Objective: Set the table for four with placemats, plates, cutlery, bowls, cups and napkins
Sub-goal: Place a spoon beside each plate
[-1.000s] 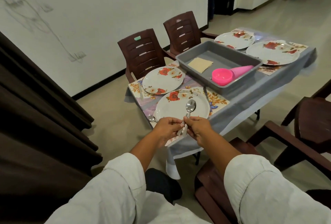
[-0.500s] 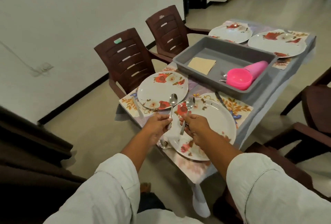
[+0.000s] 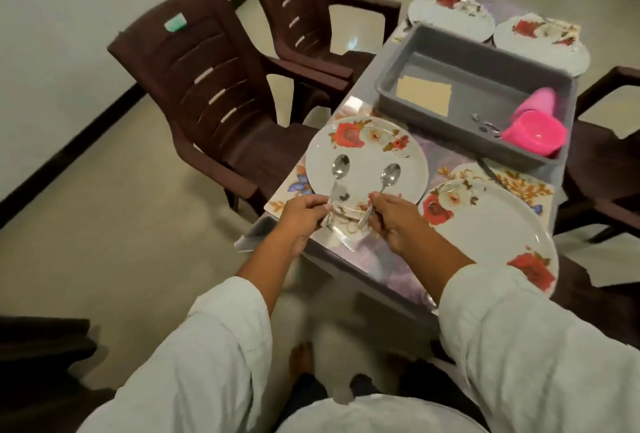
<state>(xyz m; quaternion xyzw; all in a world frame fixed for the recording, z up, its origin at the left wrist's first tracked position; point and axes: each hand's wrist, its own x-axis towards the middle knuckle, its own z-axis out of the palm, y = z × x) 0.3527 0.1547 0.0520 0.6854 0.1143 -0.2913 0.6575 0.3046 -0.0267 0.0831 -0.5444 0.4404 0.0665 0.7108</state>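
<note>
Separately, left fingers pinch left spoon; right fingers, right spoon.

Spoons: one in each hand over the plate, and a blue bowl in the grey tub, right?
No: the bowl in the tub is pink, not blue, per the head view. Left hand and right hand do hold spoons over the plate.

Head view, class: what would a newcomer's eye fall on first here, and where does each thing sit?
The left hand pinches one spoon and the right hand a second spoon, both held over the flowered plate near the table corner. Behind them, a bright pink bowl lies at the right end of the grey tub.
</note>
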